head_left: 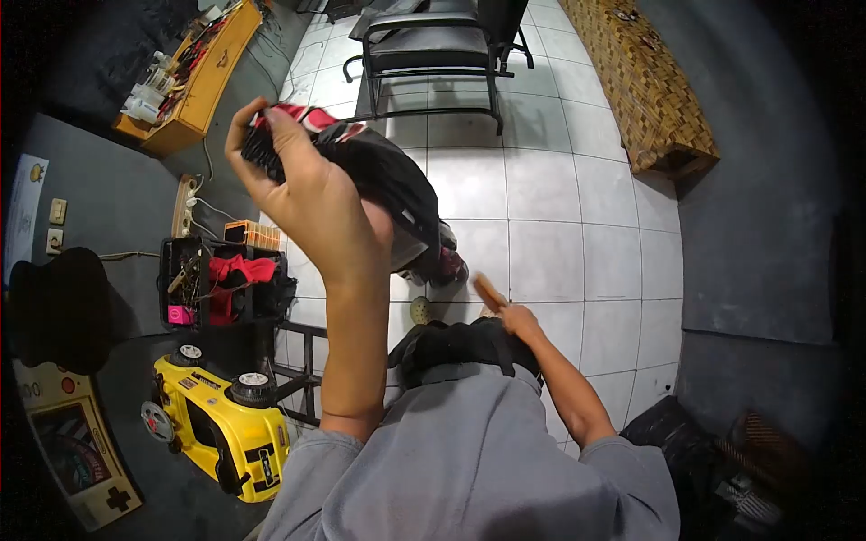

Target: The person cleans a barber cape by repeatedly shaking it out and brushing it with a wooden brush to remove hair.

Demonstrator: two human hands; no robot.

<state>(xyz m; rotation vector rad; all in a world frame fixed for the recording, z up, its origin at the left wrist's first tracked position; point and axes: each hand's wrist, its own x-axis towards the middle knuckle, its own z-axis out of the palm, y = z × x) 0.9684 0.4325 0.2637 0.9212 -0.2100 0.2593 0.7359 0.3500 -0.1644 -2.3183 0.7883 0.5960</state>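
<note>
With your left hand [302,180] gripping the black-and-red cloth [392,176] on the near side of the black chair [428,56], raise it steadily to spread its folds, holding the brown brush-like tool [488,291], clasped in your right hand [520,321] farther from that chair, clear.
</note>
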